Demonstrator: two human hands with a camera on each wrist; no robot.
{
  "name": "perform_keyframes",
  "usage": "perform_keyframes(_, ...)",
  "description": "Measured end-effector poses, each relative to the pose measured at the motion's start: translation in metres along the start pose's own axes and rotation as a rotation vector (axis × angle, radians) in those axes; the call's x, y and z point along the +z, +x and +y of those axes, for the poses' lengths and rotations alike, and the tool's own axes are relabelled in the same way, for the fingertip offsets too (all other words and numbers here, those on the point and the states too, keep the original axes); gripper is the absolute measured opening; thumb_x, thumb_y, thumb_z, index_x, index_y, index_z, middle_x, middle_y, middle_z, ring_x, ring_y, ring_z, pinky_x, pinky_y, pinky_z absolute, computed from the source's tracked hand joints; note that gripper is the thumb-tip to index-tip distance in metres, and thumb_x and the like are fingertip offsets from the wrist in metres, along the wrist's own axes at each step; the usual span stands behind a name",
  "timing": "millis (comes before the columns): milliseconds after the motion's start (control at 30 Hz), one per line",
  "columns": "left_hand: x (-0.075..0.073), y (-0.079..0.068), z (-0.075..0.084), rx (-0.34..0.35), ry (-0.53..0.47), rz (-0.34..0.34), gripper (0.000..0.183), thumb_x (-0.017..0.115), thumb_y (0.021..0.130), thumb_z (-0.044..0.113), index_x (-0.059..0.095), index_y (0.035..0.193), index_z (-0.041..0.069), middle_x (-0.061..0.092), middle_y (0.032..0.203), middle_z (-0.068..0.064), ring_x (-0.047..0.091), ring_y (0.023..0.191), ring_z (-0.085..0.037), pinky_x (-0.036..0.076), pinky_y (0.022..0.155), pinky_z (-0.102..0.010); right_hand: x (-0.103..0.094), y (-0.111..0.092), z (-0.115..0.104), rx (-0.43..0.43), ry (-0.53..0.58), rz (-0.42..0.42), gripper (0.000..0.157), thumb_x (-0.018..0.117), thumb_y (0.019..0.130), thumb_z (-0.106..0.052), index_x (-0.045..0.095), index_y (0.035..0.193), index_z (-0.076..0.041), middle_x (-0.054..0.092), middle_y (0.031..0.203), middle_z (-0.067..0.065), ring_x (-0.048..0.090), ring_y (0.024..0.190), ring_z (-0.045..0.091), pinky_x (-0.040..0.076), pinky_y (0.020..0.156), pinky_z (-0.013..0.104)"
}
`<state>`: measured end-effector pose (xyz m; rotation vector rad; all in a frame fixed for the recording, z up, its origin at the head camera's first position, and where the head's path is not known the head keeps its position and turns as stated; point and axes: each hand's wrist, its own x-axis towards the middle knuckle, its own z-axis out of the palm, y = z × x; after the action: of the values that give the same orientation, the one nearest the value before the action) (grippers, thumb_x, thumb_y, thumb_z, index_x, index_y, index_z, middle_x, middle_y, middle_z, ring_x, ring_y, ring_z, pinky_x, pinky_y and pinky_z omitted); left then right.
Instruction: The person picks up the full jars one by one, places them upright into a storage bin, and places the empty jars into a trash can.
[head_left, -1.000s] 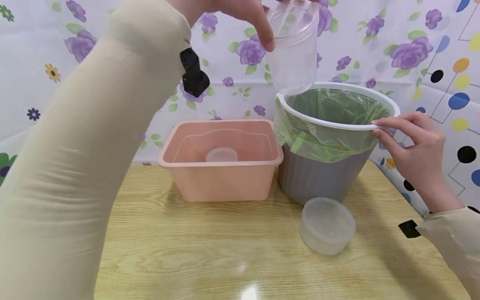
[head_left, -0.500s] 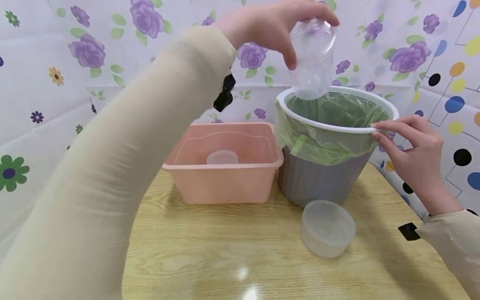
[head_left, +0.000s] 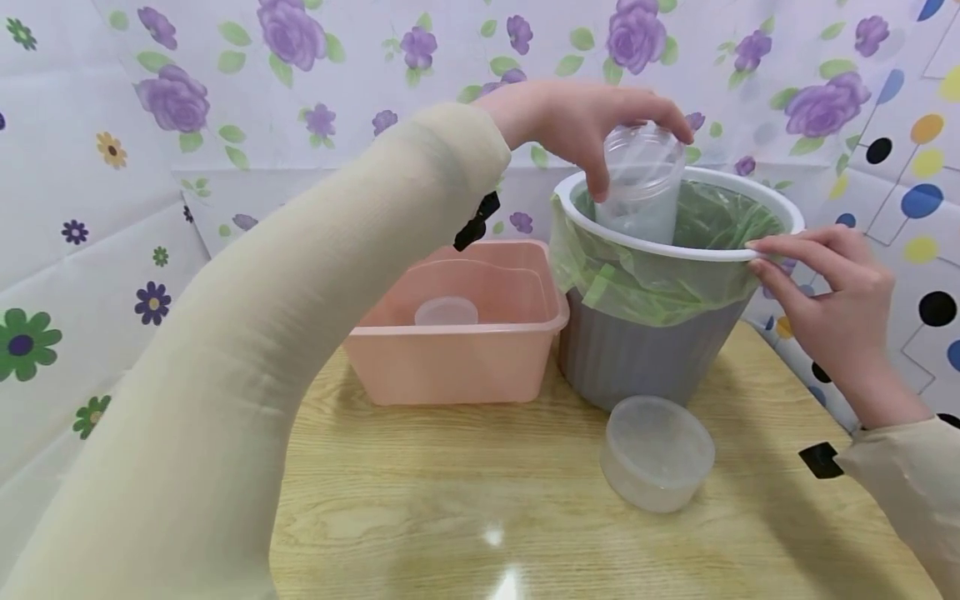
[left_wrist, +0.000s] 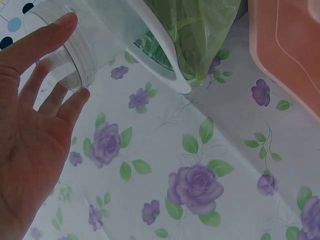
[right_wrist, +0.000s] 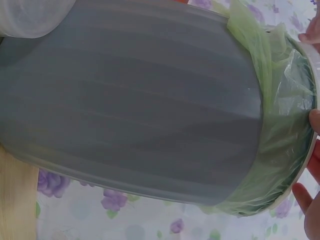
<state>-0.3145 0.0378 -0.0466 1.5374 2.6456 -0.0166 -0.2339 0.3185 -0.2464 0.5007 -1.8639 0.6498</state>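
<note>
My left hand grips a clear plastic jar near its top, fingers and thumb round the sides. The jar's lower part has passed below the white rim of the grey trash can, which is lined with a green bag. In the left wrist view the thumb and fingertips press on the jar just by its ringed neck. At the right side of the can, my right hand pinches the white rim between thumb and forefinger. The right wrist view shows fingers at that rim.
A pink bin stands left of the can, with a round translucent container inside. Another round translucent container sits on the wooden table in front of the can. A flowered cloth hangs behind.
My left hand has carried the jar right and down, from above the can's left edge into its mouth. The right hand has stayed at the rim.
</note>
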Motion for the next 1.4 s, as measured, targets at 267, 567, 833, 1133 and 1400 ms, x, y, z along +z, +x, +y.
perform_keyframes(267, 0.000, 0.009, -0.010, -0.015, -0.053, -0.070, 0.091, 0.074, 0.081, 0.000, 0.030, 0.153, 0.032, 0.024, 0.162, 0.007, 0.021, 0.152, -0.018, 0.026, 0.124, -0.034, -0.001, 0.000, -0.002, 0.015, -0.020, -0.007, 0.023, 0.078, 0.081, -0.002, 0.077, 0.105, -0.002, 0.047, 0.102, -0.038, 0.043, 0.101, -0.017, 0.031, 0.086, 0.006)
perform_keyframes(567, -0.008, 0.013, -0.008, -0.046, -0.087, -0.047, 0.092, 0.073, 0.081, -0.003, 0.029, 0.153, 0.033, 0.023, 0.163, 0.010, 0.016, 0.153, -0.015, 0.025, 0.125, -0.032, -0.001, -0.001, -0.001, 0.011, -0.019, 0.000, 0.023, 0.078, 0.082, -0.003, 0.077, 0.105, -0.002, 0.048, 0.103, -0.037, 0.043, 0.102, -0.017, 0.032, 0.087, 0.006)
perform_keyframes(833, -0.011, 0.014, -0.001, -0.051, -0.078, -0.058, 0.091, 0.073, 0.081, -0.002, 0.029, 0.153, 0.034, 0.023, 0.163, 0.010, 0.017, 0.153, -0.016, 0.027, 0.124, -0.032, -0.001, -0.001, -0.002, 0.016, -0.021, 0.001, 0.023, 0.078, 0.082, -0.001, 0.077, 0.104, -0.002, 0.047, 0.102, -0.037, 0.043, 0.101, -0.017, 0.031, 0.085, 0.006)
perform_keyframes(1133, -0.011, 0.013, -0.002, -0.071, -0.040, -0.085, 0.102, 0.074, 0.084, 0.003, 0.013, 0.158, 0.038, 0.005, 0.167, 0.016, 0.001, 0.155, -0.009, 0.021, 0.126, -0.029, -0.002, -0.001, -0.003, 0.014, -0.025, -0.005, 0.023, 0.078, 0.082, -0.001, 0.077, 0.105, -0.002, 0.049, 0.102, -0.035, 0.043, 0.101, -0.018, 0.032, 0.085, 0.004)
perform_keyframes(1400, -0.007, 0.006, -0.008, -0.076, -0.037, -0.087, 0.104, 0.073, 0.086, 0.008, 0.005, 0.159, 0.040, -0.003, 0.166, 0.020, -0.004, 0.155, -0.006, 0.020, 0.127, -0.030, -0.002, -0.001, -0.002, 0.022, -0.045, -0.007, 0.024, 0.079, 0.081, -0.002, 0.077, 0.105, -0.003, 0.048, 0.102, -0.035, 0.043, 0.100, -0.019, 0.031, 0.082, 0.003)
